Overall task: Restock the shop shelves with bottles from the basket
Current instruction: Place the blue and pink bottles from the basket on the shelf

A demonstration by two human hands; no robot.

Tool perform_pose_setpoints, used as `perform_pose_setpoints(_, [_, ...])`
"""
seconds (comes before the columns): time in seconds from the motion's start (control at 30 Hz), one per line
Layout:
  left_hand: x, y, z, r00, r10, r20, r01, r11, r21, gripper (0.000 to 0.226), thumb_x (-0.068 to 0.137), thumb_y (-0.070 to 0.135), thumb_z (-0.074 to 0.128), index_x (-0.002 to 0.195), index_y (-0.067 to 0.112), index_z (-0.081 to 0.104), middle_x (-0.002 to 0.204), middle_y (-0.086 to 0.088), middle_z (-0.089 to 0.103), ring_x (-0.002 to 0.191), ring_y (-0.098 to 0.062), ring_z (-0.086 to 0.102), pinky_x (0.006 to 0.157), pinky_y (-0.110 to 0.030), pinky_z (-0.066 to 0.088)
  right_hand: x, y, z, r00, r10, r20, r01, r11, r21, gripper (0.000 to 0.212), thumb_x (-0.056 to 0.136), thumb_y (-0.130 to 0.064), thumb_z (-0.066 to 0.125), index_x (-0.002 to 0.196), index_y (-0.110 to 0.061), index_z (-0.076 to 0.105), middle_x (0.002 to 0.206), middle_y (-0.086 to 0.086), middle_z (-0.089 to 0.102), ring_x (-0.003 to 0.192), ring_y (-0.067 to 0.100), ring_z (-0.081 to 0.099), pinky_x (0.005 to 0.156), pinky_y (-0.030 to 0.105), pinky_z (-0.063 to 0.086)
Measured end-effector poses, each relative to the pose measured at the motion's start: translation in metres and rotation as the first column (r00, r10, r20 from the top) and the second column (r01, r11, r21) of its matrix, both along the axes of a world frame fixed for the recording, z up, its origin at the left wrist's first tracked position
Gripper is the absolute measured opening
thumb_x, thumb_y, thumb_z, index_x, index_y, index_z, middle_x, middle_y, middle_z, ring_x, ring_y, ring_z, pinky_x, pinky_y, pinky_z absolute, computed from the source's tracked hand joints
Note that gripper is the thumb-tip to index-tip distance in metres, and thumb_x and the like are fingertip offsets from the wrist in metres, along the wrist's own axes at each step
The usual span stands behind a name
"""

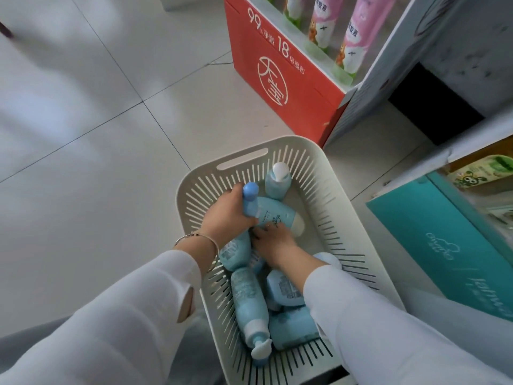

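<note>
On my feed the tiled floor (pixel 83 120) fills the left half of the frame, and both sleeves run up from the bottom edge into the basket (pixel 319 165) at centre. The left hand (pixel 224 215) is the one doing the work. Its fingers are curled tight round the neck of the blue-cap bottle (pixel 250 194), just under the cap. That bottle's long axis runs nearly up and down the frame, with the cap toward the far end of the basket and the body passing under the wrist toward me. I judge a straight pull upward would free it.

Just right of that grip the white-cap bottle (pixel 280 215) lies crosswise, cap pointing to the right wall and resting against the blue-cap bottle. The right hand (pixel 274 244) sits directly below it in the frame, fingertips reaching up onto its label. Most of the fingers are hidden, so I cannot tell whether they clasp it or only touch it. This hand is the nearer one to that bottle.

More bottles (pixel 249 301) lie lengthwise in the near end of the basket, and one stands at the far end. A red stand (pixel 277 68) is at top centre, a teal box (pixel 444 245) at the right, and the shelf (pixel 469 143) lies above it, well right of both hands.
</note>
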State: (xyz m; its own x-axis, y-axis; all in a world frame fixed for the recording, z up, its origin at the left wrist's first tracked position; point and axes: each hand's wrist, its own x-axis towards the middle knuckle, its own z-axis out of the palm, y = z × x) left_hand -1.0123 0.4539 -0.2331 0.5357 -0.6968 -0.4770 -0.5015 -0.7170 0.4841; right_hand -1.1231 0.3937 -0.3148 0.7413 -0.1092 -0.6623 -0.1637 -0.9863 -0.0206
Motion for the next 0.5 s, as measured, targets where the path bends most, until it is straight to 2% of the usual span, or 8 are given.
perform_pose_setpoints(0.1, [0.001,0.0,-0.001,1.0,-0.005,-0.015,0.005,1.0,-0.001,0.052,0.073,0.024,0.071,0.117,0.016,0.043,0.11,-0.006,0.056,0.096,-0.028,0.056,0.08,-0.04,0.049,0.001,0.002,-0.005,0.997,0.077,0.032,-0.075,0.996,-0.054,0.055,0.096,-0.03,0.045,0.148,-0.019,0.029,0.151,0.0,0.03,0.139,0.029,0.025,0.11,0.047,0.023])
perform_pose_setpoints(0.17, [0.001,-0.002,-0.001,1.0,-0.03,-0.003,0.03,1.0,-0.002,0.05,0.074,0.022,0.071,0.113,0.014,0.042,0.108,-0.007,0.056,0.094,-0.028,0.055,0.073,-0.035,0.045,0.001,-0.005,0.0,0.993,0.099,0.062,-0.098,0.995,-0.022,0.059,0.093,-0.031,0.05,0.147,-0.017,0.029,0.149,0.001,0.033,0.138,0.029,0.029,0.108,0.046,0.027])
perform_pose_setpoints(0.23, [-0.002,-0.005,0.003,0.998,-0.055,-0.003,0.055,0.998,-0.015,0.049,0.073,0.019,0.071,0.112,0.013,0.041,0.109,-0.008,0.055,0.094,-0.028,0.054,0.071,-0.034,0.042,-0.001,-0.009,0.009,0.997,0.017,0.072,-0.023,0.997,0.073,0.055,0.094,-0.028,0.05,0.143,-0.013,0.033,0.147,0.005,0.038,0.133,0.03,0.038,0.104,0.043,0.035])
perform_pose_setpoints(0.3, [-0.006,-0.009,0.01,0.997,-0.08,-0.006,0.08,0.996,-0.033,0.05,0.072,0.018,0.072,0.111,0.012,0.042,0.111,-0.009,0.055,0.096,-0.029,0.054,0.074,-0.035,0.044,-0.003,-0.013,0.022,0.995,-0.099,0.015,0.096,0.983,0.157,0.047,0.097,-0.028,0.045,0.14,-0.011,0.038,0.144,0.009,0.042,0.13,0.029,0.042,0.102,0.039,0.038])
perform_pose_setpoints(0.43, [-0.017,-0.011,0.031,0.99,-0.138,0.014,0.139,0.988,-0.068,0.052,0.071,0.018,0.075,0.111,0.011,0.043,0.111,-0.01,0.056,0.099,-0.031,0.055,0.08,-0.038,0.045,-0.014,-0.034,0.055,0.993,-0.121,0.018,0.119,0.99,0.074,0.046,0.088,-0.029,0.058,0.129,-0.012,0.048,0.131,0.01,0.051,0.123,0.03,0.048,0.095,0.041,0.046])
perform_pose_setpoints(0.5, [-0.023,-0.009,0.043,0.986,-0.164,0.034,0.166,0.984,-0.06,0.05,0.07,0.02,0.074,0.108,0.013,0.043,0.109,-0.009,0.056,0.097,-0.03,0.056,0.081,-0.04,0.047,-0.021,-0.042,0.076,0.981,-0.185,0.06,0.181,0.981,0.067,0.053,0.08,-0.032,0.067,0.127,-0.012,0.05,0.129,0.009,0.049,0.122,0.031,0.046,0.095,0.04,0.045])
